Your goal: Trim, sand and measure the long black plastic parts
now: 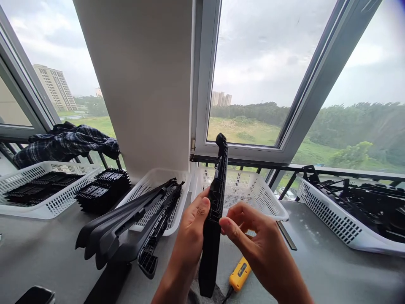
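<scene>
My left hand (193,226) is wrapped round a long black plastic trim piece (211,240), held nearly upright above the table. Ribs and clips show along its upper part, and its lower end is smooth. My right hand (253,236) is at the right edge of the trim piece, thumb and fingers curled together in a pinch near its middle. Whatever lies between those fingertips is hidden. Left of my hands, several similar black trim pieces (126,223) rest across a white basket (181,211), their wide ends jutting toward me.
A yellow tool (239,274) with a cord lies below my right hand. Behind stands another white basket (275,207). At the right, a white basket (335,223) holds black parts. Stacked black grilles (103,190) sit beside the left basket (53,211). A dark device (36,295) lies front left.
</scene>
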`<state>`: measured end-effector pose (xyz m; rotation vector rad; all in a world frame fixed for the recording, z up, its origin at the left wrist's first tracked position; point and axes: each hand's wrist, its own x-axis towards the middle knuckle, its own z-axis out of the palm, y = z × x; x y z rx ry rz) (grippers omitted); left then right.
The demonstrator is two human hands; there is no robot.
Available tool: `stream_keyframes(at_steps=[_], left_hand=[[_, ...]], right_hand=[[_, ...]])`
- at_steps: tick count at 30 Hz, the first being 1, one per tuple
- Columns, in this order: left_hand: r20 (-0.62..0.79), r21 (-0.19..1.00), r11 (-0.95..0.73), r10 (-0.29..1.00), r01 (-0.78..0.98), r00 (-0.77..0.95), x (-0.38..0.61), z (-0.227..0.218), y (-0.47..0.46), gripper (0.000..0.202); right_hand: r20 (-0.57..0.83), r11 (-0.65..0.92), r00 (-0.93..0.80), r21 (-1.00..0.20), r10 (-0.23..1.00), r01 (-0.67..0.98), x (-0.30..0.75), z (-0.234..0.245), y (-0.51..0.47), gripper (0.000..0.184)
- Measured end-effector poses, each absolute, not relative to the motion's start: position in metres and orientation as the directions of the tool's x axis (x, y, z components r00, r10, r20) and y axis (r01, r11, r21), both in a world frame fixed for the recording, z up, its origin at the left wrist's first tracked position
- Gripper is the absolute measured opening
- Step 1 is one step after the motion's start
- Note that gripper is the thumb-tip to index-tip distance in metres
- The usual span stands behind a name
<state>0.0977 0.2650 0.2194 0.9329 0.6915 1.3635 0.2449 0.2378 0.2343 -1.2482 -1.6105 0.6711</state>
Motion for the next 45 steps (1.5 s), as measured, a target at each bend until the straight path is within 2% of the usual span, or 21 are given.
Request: stream_keyframes(at_steps=[3, 9, 13, 19, 26, 32, 35, 37, 40, 45], left_hand=[[0.129, 0.850, -0.077, 0.990, -0.522, 0.064, 0.097, 0.221, 0.266, 0.053], [0.022, 0.871, -0.004, 0.999, -0.491, 0.031, 0.097, 0.218, 0.263, 0.062], [0.081, 0.915, -0.059, 0.996, -0.400, 0.040, 0.096, 0.221, 0.263, 0.057], [0.137, 0.931, -0.105, 0.988, -0.350, 0.067, 0.093, 0.224, 0.266, 0.059], [0.120, 0.931, -0.121, 0.992, -0.345, -0.023, 0.088, 0.222, 0.269, 0.058], [0.197, 0.912, -0.221, 0.975, -0.345, -0.103, 0.083, 0.226, 0.271, 0.058], [0.218, 0.904, -0.253, 0.966, -0.344, -0.138, 0.082, 0.225, 0.273, 0.055], [0.213, 0.909, -0.251, 0.966, -0.333, -0.148, 0.083, 0.224, 0.272, 0.058], [0.210, 0.921, -0.242, 0.969, -0.307, -0.132, 0.086, 0.222, 0.271, 0.069], [0.289, 0.903, -0.313, 0.949, -0.295, -0.123, 0.097, 0.217, 0.267, 0.086]], right_hand=[[0.362, 0.338, -0.037, -0.822, 0.931, 0.459, 0.247, 0.233, 0.240, 0.048], [0.374, 0.319, 0.021, -0.817, 0.927, 0.481, 0.245, 0.234, 0.241, 0.050], [0.425, 0.348, 0.038, -0.785, 0.904, 0.512, 0.245, 0.231, 0.243, 0.051], [0.398, 0.329, 0.018, -0.781, 0.917, 0.530, 0.246, 0.225, 0.246, 0.048], [0.276, 0.280, -0.083, -0.824, 0.958, 0.494, 0.246, 0.233, 0.246, 0.043], [0.122, 0.216, -0.222, -0.855, 0.967, 0.471, 0.252, 0.232, 0.241, 0.038], [0.098, 0.205, -0.244, -0.860, 0.965, 0.467, 0.255, 0.231, 0.240, 0.039], [0.120, 0.210, -0.219, -0.865, 0.968, 0.455, 0.257, 0.233, 0.240, 0.042], [0.189, 0.208, -0.087, -0.886, 0.978, 0.415, 0.257, 0.238, 0.239, 0.050], [0.283, 0.214, 0.113, -0.885, 0.952, 0.412, 0.258, 0.236, 0.239, 0.054]])
